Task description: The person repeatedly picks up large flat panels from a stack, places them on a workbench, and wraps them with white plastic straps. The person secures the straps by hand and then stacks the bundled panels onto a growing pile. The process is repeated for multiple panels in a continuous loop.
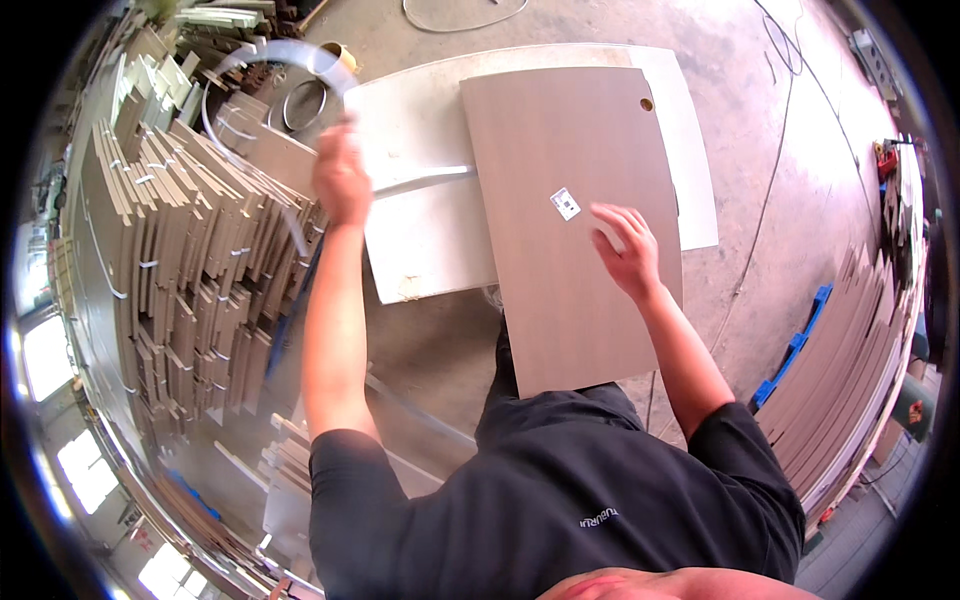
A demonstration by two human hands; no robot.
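Observation:
My left hand [343, 180] is raised at the left of the boards, its fingers closed round a pale plastic strap. The strap [272, 50] curves in a wide loop beyond the hand, smeared by motion. Below my right hand lies a large grey-brown panel [575, 300] with a round hole near its far right corner. My right hand [630, 250] hovers over it, fingers apart and holding nothing, close to a small white label [566, 204]. Beneath the panel are white boards [430, 245], showing at its left, far and right sides. A pale strip [425, 181] runs across them toward the panel.
Tall stacks of strapped brown panels [190, 230] stand at the left. Another row of panels [840, 350] leans at the right beside a blue strip [795, 345]. Cables [770, 200] cross the concrete floor, and a loose band [465, 28] lies at the far side.

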